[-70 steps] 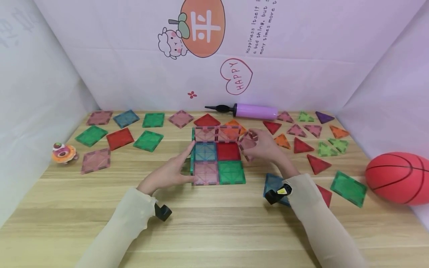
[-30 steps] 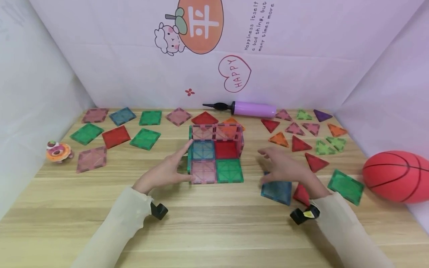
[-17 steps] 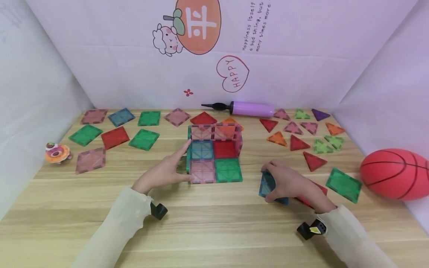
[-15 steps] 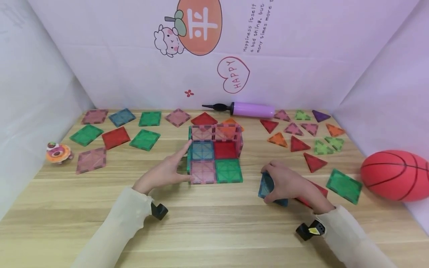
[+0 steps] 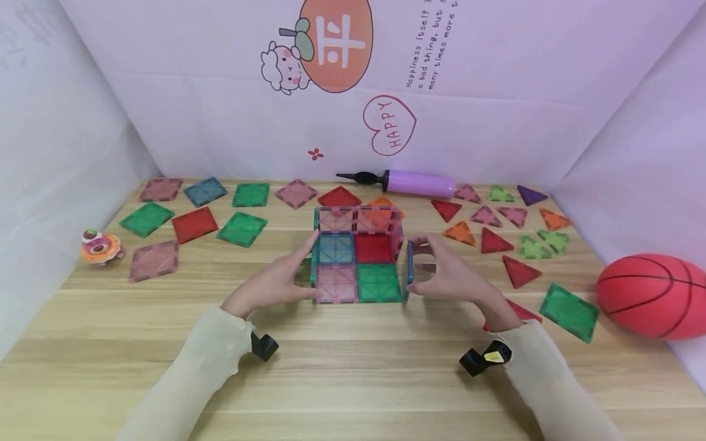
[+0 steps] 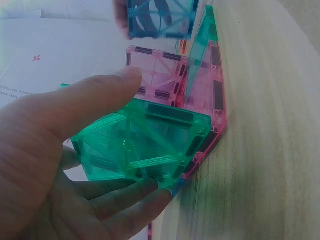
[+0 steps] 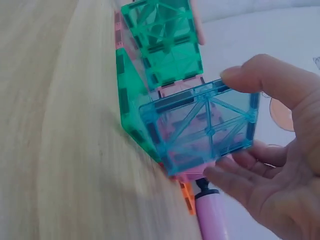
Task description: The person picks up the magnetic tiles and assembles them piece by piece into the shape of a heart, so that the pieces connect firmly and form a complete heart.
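Note:
A small structure of magnetic tiles stands mid-table on a four-coloured base, whose red tile (image 5: 372, 247) and green tile (image 5: 379, 282) are on the right. Upright pink tiles (image 5: 337, 220) form its back, and another pink tile (image 5: 397, 237) stands at the back right. My left hand (image 5: 271, 283) holds the upright green tile (image 6: 145, 140) on the left side, thumb and fingers at opposite edges. My right hand (image 5: 453, 274) grips a blue magnetic tile (image 7: 205, 127) by its edges. The blue tile is upright, just right of the green base tile; contact is unclear.
Loose square tiles, one a red tile (image 5: 195, 225), lie at left with a small toy figure (image 5: 101, 247). Triangular tiles, including a purple triangle (image 5: 532, 195), lie at right. A purple hand pump (image 5: 419, 183) lies behind; a red basketball (image 5: 653, 296) rests far right.
My right hand left the pink tile standing at the back right, took the blue tile from the table, and carried it left, turning it upright. My left hand has stayed at the green tile.

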